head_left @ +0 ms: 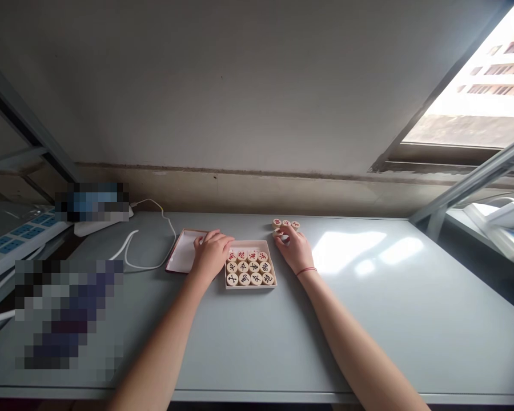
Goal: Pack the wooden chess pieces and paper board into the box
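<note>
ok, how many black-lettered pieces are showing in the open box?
8: four black-lettered pieces along the row nearest the person, four in the middle row of the box. Any underneath would be hidden.

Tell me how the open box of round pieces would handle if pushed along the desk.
The box would probably slide rather than tip, being low, broad and flat on the desk. It may feel fairly heavy for its size, with rows of round pieces inside. Its thin walls might flex under a hard push.
</note>
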Demonstrator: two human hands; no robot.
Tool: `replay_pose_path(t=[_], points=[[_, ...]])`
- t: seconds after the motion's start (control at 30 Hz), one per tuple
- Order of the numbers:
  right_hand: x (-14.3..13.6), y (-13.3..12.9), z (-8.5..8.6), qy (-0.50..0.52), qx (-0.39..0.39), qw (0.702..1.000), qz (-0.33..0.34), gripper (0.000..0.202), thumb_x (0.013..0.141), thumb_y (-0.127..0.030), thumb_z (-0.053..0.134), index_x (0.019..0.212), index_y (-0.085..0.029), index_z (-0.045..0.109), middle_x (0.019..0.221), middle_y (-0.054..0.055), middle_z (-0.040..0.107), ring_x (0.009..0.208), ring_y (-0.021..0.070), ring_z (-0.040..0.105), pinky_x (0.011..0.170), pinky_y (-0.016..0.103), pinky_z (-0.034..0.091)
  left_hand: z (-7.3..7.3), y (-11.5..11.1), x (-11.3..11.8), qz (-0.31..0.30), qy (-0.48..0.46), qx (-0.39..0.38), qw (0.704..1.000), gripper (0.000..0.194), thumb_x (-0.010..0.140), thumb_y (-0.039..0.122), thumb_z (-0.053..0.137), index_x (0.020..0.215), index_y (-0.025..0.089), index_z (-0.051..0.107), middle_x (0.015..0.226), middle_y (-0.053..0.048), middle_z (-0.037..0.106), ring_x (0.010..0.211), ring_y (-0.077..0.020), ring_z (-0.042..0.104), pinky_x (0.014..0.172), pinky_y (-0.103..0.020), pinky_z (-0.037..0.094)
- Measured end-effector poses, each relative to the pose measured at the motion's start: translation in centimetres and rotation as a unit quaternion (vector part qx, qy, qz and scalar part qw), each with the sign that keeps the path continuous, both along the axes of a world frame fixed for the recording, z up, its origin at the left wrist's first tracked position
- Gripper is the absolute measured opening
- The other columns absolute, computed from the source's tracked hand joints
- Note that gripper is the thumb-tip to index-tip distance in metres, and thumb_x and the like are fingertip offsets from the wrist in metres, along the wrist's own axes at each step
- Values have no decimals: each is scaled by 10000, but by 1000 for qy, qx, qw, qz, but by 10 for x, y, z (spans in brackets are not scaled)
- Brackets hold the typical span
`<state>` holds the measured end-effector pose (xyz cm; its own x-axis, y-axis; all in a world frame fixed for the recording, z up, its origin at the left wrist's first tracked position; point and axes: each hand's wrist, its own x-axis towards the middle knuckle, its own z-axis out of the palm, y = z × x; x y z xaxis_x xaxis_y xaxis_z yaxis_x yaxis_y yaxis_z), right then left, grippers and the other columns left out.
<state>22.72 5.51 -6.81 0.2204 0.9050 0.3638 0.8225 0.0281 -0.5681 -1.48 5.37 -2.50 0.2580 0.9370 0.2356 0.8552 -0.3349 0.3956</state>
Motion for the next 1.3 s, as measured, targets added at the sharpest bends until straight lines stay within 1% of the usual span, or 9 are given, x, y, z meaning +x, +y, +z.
replay_pose_path(t=[0.23,0.43,0.57,0.63,0.77,0.9,1.07,1.2,1.3], points=[[1,5,-5,26,16,999,-9,106,775,-309,550,856,-246,577,846,26,691,722,197,550,703,333,440,2,-2,0,1,4,-6,1000,267,896,160,463,976,276,689,1066,-15,712,1212,-240,508,1011,-503,272],[3,6,-7,25,26,999,0,137,784,-301,531,892,-240,590,855,35,689,703,196,544,708,346,447,1,-2,0,-3,7,-9,1000,271,900,155,451,983,270,682,1067,-27,712,1210,-240,505,993,-483,288],[-2,-3,4,14,88,996,16,253,810,-349,509,1013,-216,581,986,87,650,792,202,574,692,330,458,3,-3,0,-10,9,17,1000,291,882,128,449,1017,258,671,1091,-30,696,1189,-234,506,971,-438,322],[-10,-11,14,8,102,994,37,286,856,-371,463,1060,-207,579,968,91,641,772,189,578,668,308,453,7,-5,1,-14,16,36,999,302,864,107,443,1000,244,676,1085,-33,687,1142,-229,517,941,-409,349],[-30,-25,31,7,0,995,101,336,920,-434,383,1076,-226,596,709,22,628,591,159,550,584,270,408,15,-12,2,-1,55,38,998,245,852,171,466,858,221,705,952,-55,669,995,-247,521,828,-378,397],[-40,-30,36,7,-85,987,137,355,932,-463,352,980,-247,629,647,5,629,596,169,575,556,253,378,16,-17,0,-34,92,-18,995,264,874,283,467,811,231,718,918,-72,584,926,-244,497,763,-350,420],[-40,-31,36,4,-91,988,126,358,937,-456,337,980,-246,623,685,13,662,625,173,602,556,243,371,13,-16,-4,-67,94,-41,992,289,889,302,436,806,216,700,965,-73,543,958,-236,492,836,-369,434],[-42,-31,33,-20,-81,990,116,347,940,-445,338,963,-251,624,691,13,669,617,170,606,539,238,359,13,-14,-4,-72,61,-41,995,200,840,297,498,859,214,679,982,-64,569,990,-235,507,897,-374,427],[-44,-30,30,-28,-63,992,106,336,939,-440,343,937,-259,627,665,8,662,598,173,605,523,241,350,18,-14,-3,-71,35,-51,996,160,800,294,524,841,217,659,963,-52,601,992,-242,518,908,-387,423]])
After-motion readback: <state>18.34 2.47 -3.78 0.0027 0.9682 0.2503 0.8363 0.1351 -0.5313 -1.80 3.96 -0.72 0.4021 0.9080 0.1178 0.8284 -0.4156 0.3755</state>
